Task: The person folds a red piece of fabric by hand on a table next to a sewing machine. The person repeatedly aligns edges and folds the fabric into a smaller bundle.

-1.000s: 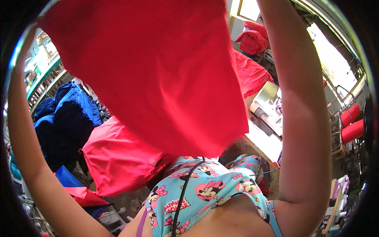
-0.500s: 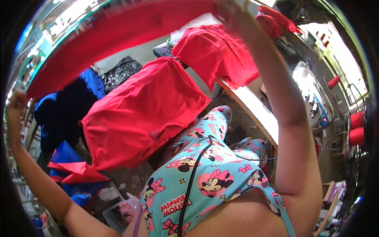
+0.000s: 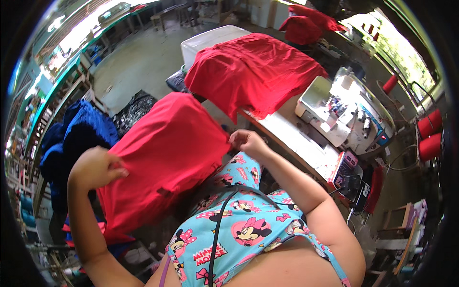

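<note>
A red cloth piece [image 3: 167, 153] lies spread over a stack of red fabric in front of my knees. My left hand [image 3: 95, 167] pinches its near left edge, fingers closed on the cloth. At the cloth's right corner, my right hand [image 3: 246, 142] grips the fabric. A second stack of red cloth [image 3: 253, 71] drapes over the sewing table's far end, apart from both hands.
A white sewing machine [image 3: 344, 112] stands on the table [image 3: 296, 138] at the right, with red thread cones [image 3: 428, 136] beyond it. A heap of blue fabric [image 3: 79, 138] lies at the left. A white bin [image 3: 215, 40] sits behind the far red stack. More red cloth [image 3: 306, 24] is farther back.
Both arms have come down from overhead. The red cloth that was held up and spread in the air now lies flat on the stack by my knees, still held at two corners.
</note>
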The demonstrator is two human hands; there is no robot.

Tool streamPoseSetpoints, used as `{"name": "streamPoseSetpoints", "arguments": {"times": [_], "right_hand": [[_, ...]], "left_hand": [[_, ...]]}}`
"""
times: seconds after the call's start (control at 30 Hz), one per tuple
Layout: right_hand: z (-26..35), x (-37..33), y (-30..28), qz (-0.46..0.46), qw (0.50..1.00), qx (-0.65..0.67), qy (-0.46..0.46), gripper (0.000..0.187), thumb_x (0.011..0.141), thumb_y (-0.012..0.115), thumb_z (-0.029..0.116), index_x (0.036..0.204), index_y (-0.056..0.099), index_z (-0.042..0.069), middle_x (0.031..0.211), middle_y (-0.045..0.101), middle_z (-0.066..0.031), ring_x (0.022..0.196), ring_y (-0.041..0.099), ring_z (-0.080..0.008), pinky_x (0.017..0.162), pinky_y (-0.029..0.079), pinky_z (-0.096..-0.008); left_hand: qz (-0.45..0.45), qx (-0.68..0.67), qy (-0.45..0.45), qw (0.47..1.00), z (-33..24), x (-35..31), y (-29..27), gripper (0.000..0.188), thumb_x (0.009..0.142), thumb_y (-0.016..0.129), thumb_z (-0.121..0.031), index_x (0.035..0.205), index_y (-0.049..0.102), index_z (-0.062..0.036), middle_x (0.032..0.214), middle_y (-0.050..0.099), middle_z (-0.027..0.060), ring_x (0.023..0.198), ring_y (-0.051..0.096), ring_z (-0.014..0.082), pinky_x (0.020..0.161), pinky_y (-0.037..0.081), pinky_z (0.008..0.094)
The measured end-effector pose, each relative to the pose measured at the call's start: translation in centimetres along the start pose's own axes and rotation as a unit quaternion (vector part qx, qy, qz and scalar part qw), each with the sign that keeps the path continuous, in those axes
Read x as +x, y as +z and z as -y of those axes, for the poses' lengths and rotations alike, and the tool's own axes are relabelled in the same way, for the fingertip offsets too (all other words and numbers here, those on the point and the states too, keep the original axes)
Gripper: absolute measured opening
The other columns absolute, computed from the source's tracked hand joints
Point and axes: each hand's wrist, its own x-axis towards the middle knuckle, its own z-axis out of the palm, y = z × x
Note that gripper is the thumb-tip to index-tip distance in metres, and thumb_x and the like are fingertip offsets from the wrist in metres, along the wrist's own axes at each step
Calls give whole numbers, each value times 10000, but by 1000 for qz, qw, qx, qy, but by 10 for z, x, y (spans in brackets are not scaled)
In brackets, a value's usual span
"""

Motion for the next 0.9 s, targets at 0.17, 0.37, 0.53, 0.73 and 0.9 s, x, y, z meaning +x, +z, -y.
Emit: {"name": "streamPoseSetpoints", "arguments": {"times": [0.17, 0.37, 0.53, 0.73, 0.9], "right_hand": [[-8, -6, -3, 33, 999, -25, 13, 408, 695, 402, -152, 993, 620, 20, 917, 617, -14, 842, 557, -74, 743, 451, -225], [20, -12, -3, 88, 993, -81, 25, 450, 769, 450, -92, 1171, 584, 61, 991, 633, -4, 796, 549, -71, 719, 464, -226], [43, -29, -17, 64, 990, -81, 98, 341, 893, 588, 77, 1231, 551, 101, 1056, 624, -24, 834, 567, -90, 755, 481, -263], [80, 35, -110, -223, 966, 7, -134, 244, 937, 476, 15, 1170, 546, 3, 1085, 613, -92, 993, 589, -182, 901, 474, -335], [91, 153, -197, -483, 812, 175, -275, 231, 983, 413, 172, 1064, 524, -14, 912, 606, -146, 866, 596, -234, 861, 470, -348]], "left_hand": [[-160, -1, 326, 932, -109, 176, -61, 160, 788, 606, -223, 823, 648, -73, 800, 613, 143, 799, 599, 312, 724, 464, 404], [-400, -111, 302, 858, -244, 422, -40, 187, 811, 645, -233, 795, 629, -47, 895, 655, 137, 777, 627, 329, 706, 495, 433], [-270, -52, 192, 942, -247, 502, 24, 208, 824, 650, -276, 877, 652, -75, 975, 656, 113, 935, 631, 288, 783, 499, 422], [-291, -358, 197, 865, -227, 532, 29, 212, 897, 529, -232, 916, 636, -51, 860, 652, 173, 866, 635, 310, 725, 474, 412], [-228, -514, 246, 790, -235, 539, 26, 218, 893, 572, -223, 920, 631, -15, 739, 635, 89, 693, 591, 200, 664, 462, 354]]}}
